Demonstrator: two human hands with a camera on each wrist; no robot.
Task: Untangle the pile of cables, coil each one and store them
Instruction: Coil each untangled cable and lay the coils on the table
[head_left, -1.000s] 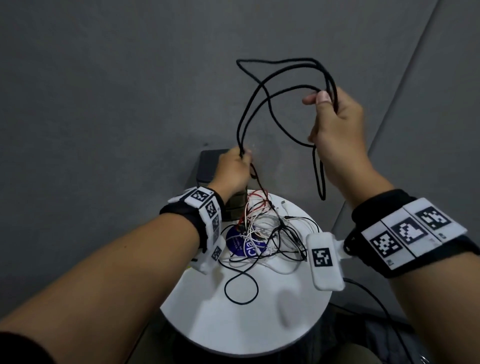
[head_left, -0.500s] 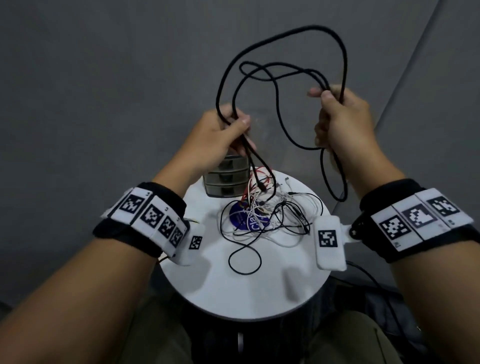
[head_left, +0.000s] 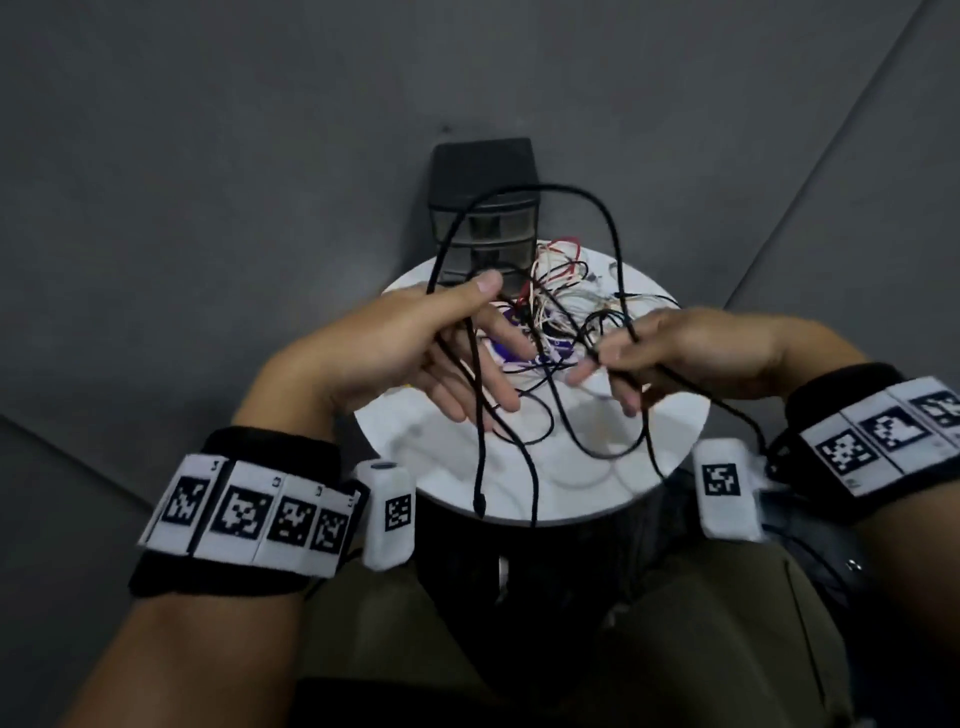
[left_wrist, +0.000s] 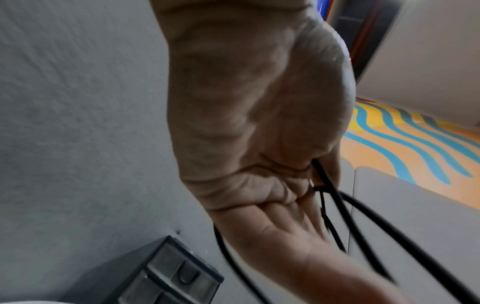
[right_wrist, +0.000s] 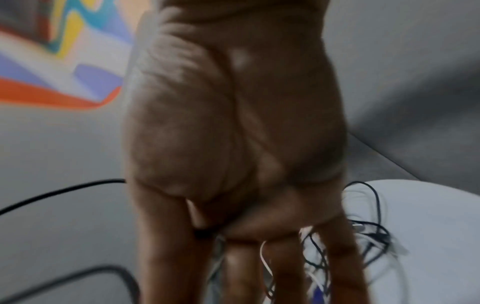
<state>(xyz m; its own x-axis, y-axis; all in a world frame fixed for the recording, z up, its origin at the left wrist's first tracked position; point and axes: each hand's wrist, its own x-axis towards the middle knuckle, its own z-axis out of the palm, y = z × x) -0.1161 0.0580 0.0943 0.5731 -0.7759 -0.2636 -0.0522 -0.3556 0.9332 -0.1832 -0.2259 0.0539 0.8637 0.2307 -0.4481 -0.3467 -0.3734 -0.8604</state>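
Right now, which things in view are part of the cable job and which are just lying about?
Job:
- black cable, held by left hand and right hand
- tangled cable pile on the white round table
- dark drawer unit, likely storage

Lying about:
- blue-purple round item beneath the pile

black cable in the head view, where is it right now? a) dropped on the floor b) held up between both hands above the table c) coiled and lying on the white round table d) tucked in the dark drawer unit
b: the thin black cable arches in a loose loop from the left hand, thumb pressing it, to the right hand, fingers pinching it, above the white round table, with the tangled pile of thin wires behind.
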